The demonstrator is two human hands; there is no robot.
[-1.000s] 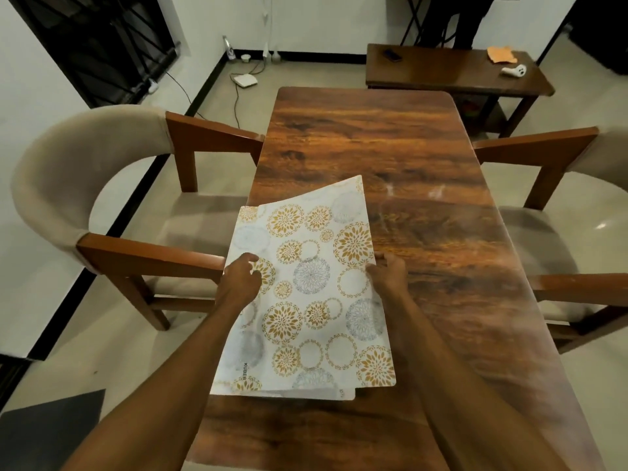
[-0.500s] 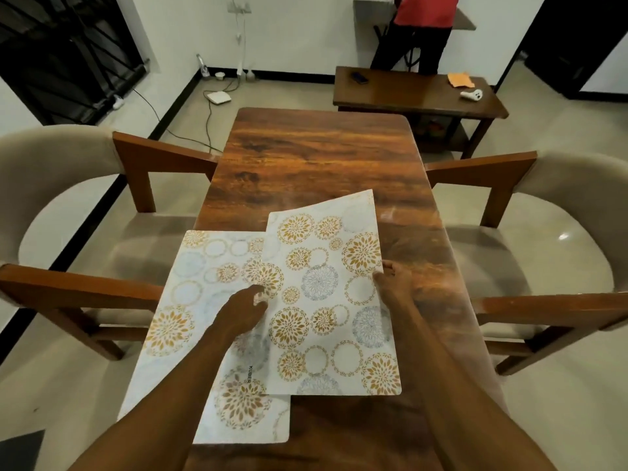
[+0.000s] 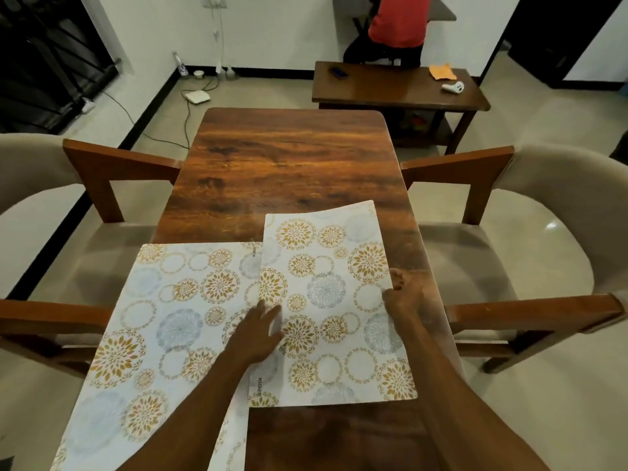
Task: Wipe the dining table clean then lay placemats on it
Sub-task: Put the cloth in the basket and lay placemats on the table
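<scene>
Two white placemats with gold and grey flower circles lie on the near half of the brown wooden dining table (image 3: pixel 289 158). The right placemat (image 3: pixel 333 300) lies on the table and overlaps the left placemat (image 3: pixel 163 321), which hangs out past the table's left edge. My left hand (image 3: pixel 258 331) rests flat with straight fingers across the seam where the two mats overlap. My right hand (image 3: pixel 404 294) pinches the right edge of the right placemat, fingers curled on it. The far right corner of that mat curls up slightly.
Two cushioned armchairs flank the table, one on the left (image 3: pixel 112 168) and one on the right (image 3: pixel 475 171). Beyond stands a low side table (image 3: pixel 390 90) with an orange cloth (image 3: pixel 441 71), a phone and a white controller. A person in red (image 3: pixel 397 22) sits behind it. Cables lie on the floor.
The stacked mats have been pulled apart: the lower mat slid left past the table edge, the upper one stayed at the right. My left hand went from gripping to lying flat.
</scene>
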